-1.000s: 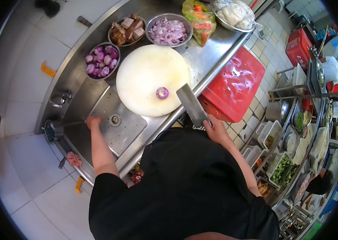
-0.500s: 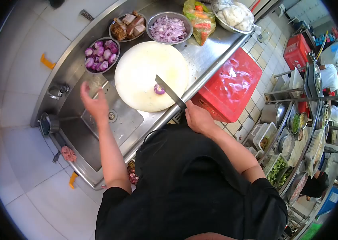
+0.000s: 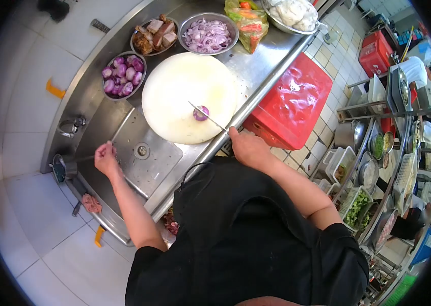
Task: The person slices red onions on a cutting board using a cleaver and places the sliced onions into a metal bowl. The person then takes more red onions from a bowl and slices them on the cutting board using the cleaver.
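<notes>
My right hand (image 3: 250,148) is closed round the handle of a cleaver (image 3: 208,116), whose blade reaches over the round white cutting board (image 3: 167,97), seen almost edge-on. Beside the blade lies one purple onion (image 3: 201,113). Over the sink, left of the drain, my left hand (image 3: 106,157) has its fingers drawn together; whether anything is between them is too small to tell. Left of the board stands a bowl of peeled purple onions (image 3: 122,75). Behind the board are a bowl of sliced onion (image 3: 207,35) and a bowl of meat pieces (image 3: 155,35).
The steel sink (image 3: 146,173) has a faucet (image 3: 71,125) at its left wall. A red container (image 3: 297,102) stands beyond the counter's front edge. A vegetable bag (image 3: 247,25) and a bowl with white contents (image 3: 292,15) sit at the back. Shelves with food trays and people are at right.
The cleaver has swung from the board's front edge to over the board, beside the onion. My left hand rose from the sink with fingers spread, then moved lower and its fingers closed.
</notes>
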A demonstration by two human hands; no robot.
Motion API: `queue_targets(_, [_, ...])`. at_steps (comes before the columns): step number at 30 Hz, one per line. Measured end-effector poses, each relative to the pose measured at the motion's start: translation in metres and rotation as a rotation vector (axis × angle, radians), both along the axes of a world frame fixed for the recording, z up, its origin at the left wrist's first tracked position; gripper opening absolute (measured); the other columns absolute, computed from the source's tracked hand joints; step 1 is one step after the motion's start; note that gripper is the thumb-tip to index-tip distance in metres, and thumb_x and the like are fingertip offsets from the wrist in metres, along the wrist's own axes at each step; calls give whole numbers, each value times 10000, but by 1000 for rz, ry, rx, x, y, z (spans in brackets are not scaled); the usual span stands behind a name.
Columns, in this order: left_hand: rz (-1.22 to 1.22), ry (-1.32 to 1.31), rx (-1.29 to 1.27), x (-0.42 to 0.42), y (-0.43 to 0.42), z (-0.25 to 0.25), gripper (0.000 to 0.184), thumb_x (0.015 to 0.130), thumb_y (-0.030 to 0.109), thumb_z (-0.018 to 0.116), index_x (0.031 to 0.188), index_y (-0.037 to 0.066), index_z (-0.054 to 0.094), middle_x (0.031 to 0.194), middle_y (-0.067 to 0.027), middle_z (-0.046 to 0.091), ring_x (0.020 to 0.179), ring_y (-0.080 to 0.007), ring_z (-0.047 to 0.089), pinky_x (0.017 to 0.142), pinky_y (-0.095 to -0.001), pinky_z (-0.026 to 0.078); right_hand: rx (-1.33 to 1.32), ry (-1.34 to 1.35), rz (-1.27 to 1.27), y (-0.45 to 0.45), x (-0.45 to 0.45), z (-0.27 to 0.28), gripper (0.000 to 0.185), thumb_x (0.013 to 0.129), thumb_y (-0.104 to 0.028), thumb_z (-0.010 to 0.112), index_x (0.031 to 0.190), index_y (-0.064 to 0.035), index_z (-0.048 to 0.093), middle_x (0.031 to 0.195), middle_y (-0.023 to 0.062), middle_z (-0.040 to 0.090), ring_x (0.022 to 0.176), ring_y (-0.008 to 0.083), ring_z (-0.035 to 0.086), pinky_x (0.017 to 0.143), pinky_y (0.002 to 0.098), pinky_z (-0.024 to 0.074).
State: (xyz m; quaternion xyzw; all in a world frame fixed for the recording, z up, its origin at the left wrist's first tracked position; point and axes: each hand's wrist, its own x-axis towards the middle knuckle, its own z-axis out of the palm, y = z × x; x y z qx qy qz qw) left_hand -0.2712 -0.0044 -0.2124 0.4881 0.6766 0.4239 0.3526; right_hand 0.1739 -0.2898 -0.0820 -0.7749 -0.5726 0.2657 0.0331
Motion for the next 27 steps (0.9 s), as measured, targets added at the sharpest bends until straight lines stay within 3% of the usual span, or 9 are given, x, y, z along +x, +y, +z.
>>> queue_targets(2, [-111,307,-174,-37,-5,-25,413,930,-33,725,1339,14,696,1383,-184,702,1093,-230,736,933,-384,614,12,3,37,1,0,1,233,1028,-86,493,1247,-8,513,994,234,729,928,429,752,766,572,584])
queue_targets(4, [-221,1034,-260,-32,-25,-22,564,891,32,764,1444,54,657,1360,-194,715,1112,-267,764,998,-403,594,9,1,31,2,-2,4,230,1027,-86,495,1241,-5,510,989,240,729,921,432,751,762,570,585])
queue_targets(8, [-171,907,29,-65,-22,-66,582,866,14,748,1441,48,665,1459,-228,657,1149,-347,764,1017,-423,586,-24,36,42,7,-5,13,219,1030,-84,487,1229,7,502,948,245,727,896,445,747,759,571,581])
queue_targets(10, [-49,652,-15,-46,-32,-22,604,804,21,745,1406,50,701,1438,-208,687,1317,-369,666,1142,-446,490,-20,45,30,9,-4,1,277,1022,-82,483,1282,10,499,939,253,738,892,450,749,767,588,577])
queue_targets(15, [-48,537,-90,-14,-28,30,621,826,148,874,1414,54,697,1407,-201,703,1305,-376,669,1130,-457,497,-27,53,14,13,-3,-17,237,1049,-95,460,1251,19,510,942,275,739,921,475,746,765,601,570])
queue_targets(17, [-109,937,-119,1,-27,48,669,849,194,894,1459,55,658,1501,-221,637,1344,-395,643,1138,-444,499,11,54,12,11,3,-30,285,1060,-107,455,1301,35,510,972,293,741,936,486,746,769,613,568])
queue_targets(21, [-103,763,168,-54,-5,-13,649,842,128,842,1455,25,655,1463,-225,664,1376,-405,612,1176,-469,470,-82,102,-71,14,2,-19,317,1063,-146,490,1361,-45,530,1010,283,747,947,496,743,793,612,577])
queue_targets(24, [-164,828,-15,-55,0,-22,646,843,3,718,1481,62,642,1523,-216,609,1434,-418,552,1157,-511,485,-84,200,-123,3,1,6,342,1047,-187,543,1358,-45,534,1026,297,743,961,509,737,815,621,574])
queue_targets(27, [17,897,-219,5,-17,23,663,812,82,859,1443,119,657,1602,-220,506,1422,-413,539,1170,-513,451,24,278,-227,-5,2,29,348,1046,-189,530,1344,-10,529,979,319,730,955,531,725,821,638,553])
